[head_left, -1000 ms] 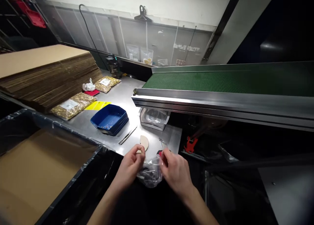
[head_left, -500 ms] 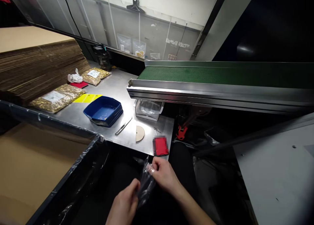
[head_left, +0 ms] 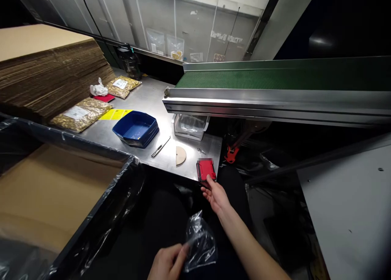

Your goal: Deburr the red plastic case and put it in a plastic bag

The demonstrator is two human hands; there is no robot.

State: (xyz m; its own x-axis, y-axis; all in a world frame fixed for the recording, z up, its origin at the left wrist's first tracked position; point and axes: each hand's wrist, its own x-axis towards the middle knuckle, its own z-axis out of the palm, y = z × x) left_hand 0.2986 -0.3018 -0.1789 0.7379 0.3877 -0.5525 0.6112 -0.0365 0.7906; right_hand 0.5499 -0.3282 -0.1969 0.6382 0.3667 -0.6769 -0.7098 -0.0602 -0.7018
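Observation:
My left hand (head_left: pixel 167 263) pinches a small clear plastic bag (head_left: pixel 200 243) with dark small parts inside, low in front of me. My right hand (head_left: pixel 216 195) reaches forward with fingers apart, its fingertips touching the near edge of a red flat object (head_left: pixel 205 169) that lies at the front edge of the steel table (head_left: pixel 146 104). It holds nothing. A tan half-round piece (head_left: pixel 180 155) and a thin metal tool (head_left: pixel 161 146) lie just left of the red object.
A blue tray (head_left: pixel 136 130), bags of brass parts (head_left: pixel 80 114), a yellow card (head_left: pixel 114 114) and a stack of flat cardboard (head_left: pixel 45 68) are on the table's left. A green conveyor belt (head_left: pixel 275 78) runs right. A plastic-lined carton (head_left: pixel 55 194) stands at lower left.
My right hand let go of the bag and moved forward to the red object. My left hand dropped lower, keeping the bag.

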